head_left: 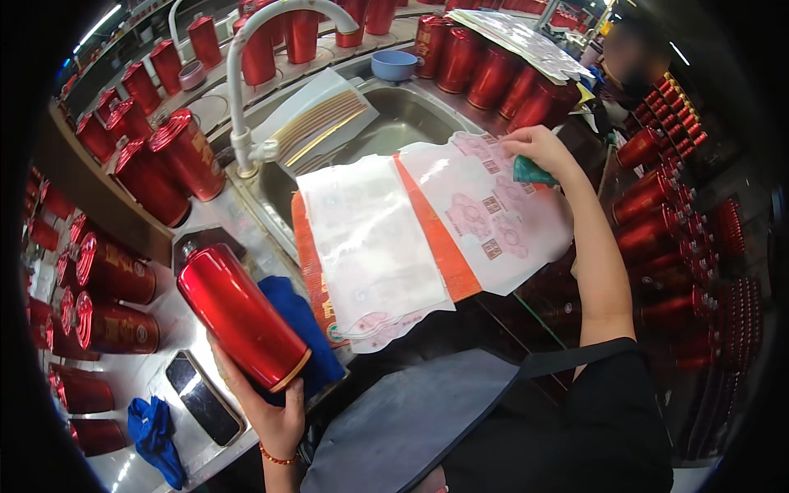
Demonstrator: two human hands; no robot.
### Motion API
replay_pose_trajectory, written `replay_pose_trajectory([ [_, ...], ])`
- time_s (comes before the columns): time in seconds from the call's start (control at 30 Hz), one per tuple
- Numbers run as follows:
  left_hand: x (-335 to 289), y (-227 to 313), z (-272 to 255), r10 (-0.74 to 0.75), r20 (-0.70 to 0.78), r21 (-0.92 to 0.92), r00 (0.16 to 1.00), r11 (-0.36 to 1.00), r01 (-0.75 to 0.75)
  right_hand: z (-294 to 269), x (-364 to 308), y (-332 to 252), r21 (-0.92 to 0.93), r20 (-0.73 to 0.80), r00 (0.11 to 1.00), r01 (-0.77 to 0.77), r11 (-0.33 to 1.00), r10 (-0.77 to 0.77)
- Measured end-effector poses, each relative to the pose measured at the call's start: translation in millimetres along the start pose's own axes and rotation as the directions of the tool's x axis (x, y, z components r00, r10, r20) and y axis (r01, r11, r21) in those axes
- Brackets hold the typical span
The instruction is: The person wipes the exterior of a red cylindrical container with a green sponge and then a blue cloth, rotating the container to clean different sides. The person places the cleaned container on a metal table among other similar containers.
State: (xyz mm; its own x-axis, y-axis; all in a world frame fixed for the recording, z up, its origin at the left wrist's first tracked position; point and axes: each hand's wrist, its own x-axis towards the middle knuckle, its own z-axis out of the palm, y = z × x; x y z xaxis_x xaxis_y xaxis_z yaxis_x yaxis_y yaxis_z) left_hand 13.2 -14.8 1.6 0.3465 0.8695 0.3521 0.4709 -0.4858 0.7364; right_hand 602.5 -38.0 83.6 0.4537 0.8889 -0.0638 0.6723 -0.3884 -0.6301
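Note:
A shiny red bottle with a gold band at its base lies tilted, its neck pointing away to the upper left. My left hand is closed around its lower end, over a blue cloth. Farther right, my right hand bends over a sheet of pink printed decals, fingertips pinched together at its far edge. A small green scraper shows under that palm, tucked in the hand. Beside this sheet lies a stack of whitish sheets; both rest on an orange-red board.
Behind the board is a metal sink with a white curved faucet and a blue bowl. Red bottles crowd the left and far sides. A phone and another blue cloth lie at lower left. A person is at far right.

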Motion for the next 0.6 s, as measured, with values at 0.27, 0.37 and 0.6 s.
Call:
replay_pose_trajectory([
  [0.27, -5.5, -3.8, -4.2, -0.05, -0.013, 0.057, 0.999, 0.997, 0.051, 13.1, 48.5, 16.0, -0.211, 0.102, 0.994, 0.051, 0.976, -0.03],
  [0.37, -6.3, -5.3, -4.1, -0.055, -0.013, 0.048, 0.998, 0.997, 0.055, 20.8, 79.9, 13.5, -0.214, 0.206, 0.973, 0.151, 0.965, -0.107],
  [0.6, -9.1, -5.1, -1.0, -0.112, -0.03, 0.041, 0.993, 0.993, 0.113, -4.4, 125.8, 32.6, -0.361, 0.422, 0.906, 0.137, 0.922, 0.03],
])
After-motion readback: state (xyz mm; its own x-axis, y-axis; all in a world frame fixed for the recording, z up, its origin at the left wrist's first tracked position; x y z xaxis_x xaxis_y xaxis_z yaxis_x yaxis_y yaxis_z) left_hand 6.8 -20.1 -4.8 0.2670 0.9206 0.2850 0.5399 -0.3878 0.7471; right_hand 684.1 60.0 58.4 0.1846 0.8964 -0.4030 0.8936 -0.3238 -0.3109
